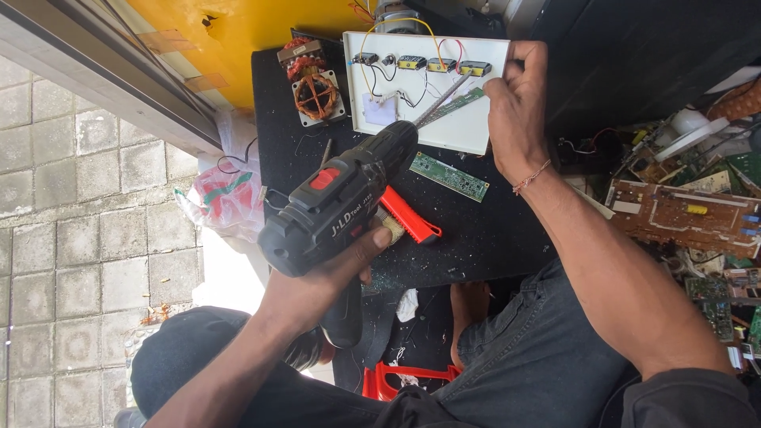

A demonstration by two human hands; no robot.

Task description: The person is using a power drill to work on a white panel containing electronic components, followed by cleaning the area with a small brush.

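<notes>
My left hand [317, 289] grips a black cordless drill [337, 202] with a red switch, its bit angled up onto a white board [468, 127]. The board carries several small components joined by yellow, red and black wires, plus a narrow green circuit strip [458, 103]. My right hand [515, 99] holds the board's right edge, a red thread bracelet on its wrist. Both rest over a black table top [476, 230].
A second green circuit strip [449, 176] and a red-handled tool [408, 215] lie on the table. A copper-wound motor part [315, 91] sits at the far left corner. Circuit boards are piled at right [682, 214]. A plastic bag [226, 198] hangs left.
</notes>
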